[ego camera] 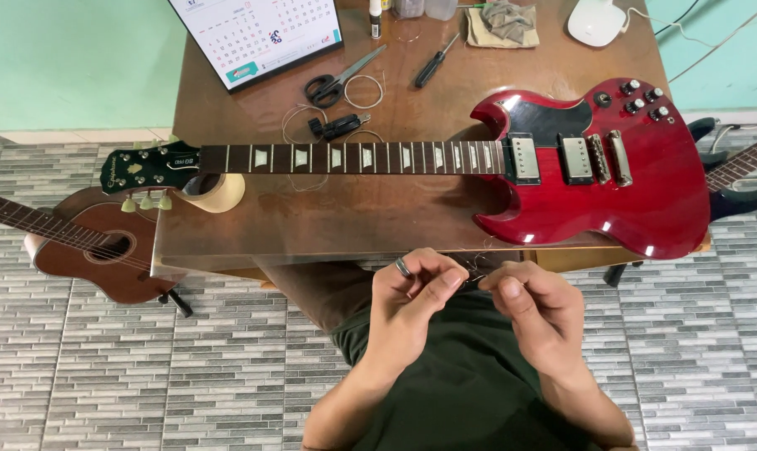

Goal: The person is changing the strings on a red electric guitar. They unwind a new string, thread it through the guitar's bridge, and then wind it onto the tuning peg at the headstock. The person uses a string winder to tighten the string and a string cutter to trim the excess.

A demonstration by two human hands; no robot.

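Observation:
A red electric guitar (pixel 595 192) lies flat across a brown wooden table (pixel 328 221), its dark neck reaching left to a black headstock (pixel 149 165) that rests on a roll of tape (pixel 218 190). Below the table's front edge, over my lap, my left hand (pixel 412 296) and my right hand (pixel 535 307) meet fingertip to fingertip. Both pinch a thin wire, seemingly a guitar string (pixel 477 271), which is barely visible between them. A ring sits on one finger of my left hand.
On the table behind the guitar lie black scissors (pixel 332 82), a screwdriver (pixel 432 65), a black string winder (pixel 338 127), loose wire coils, a cloth (pixel 502 23), a desk calendar (pixel 261 35) and a white lamp base (pixel 595 21). An acoustic guitar (pixel 86 242) leans at left; another guitar (pixel 741 171) at right.

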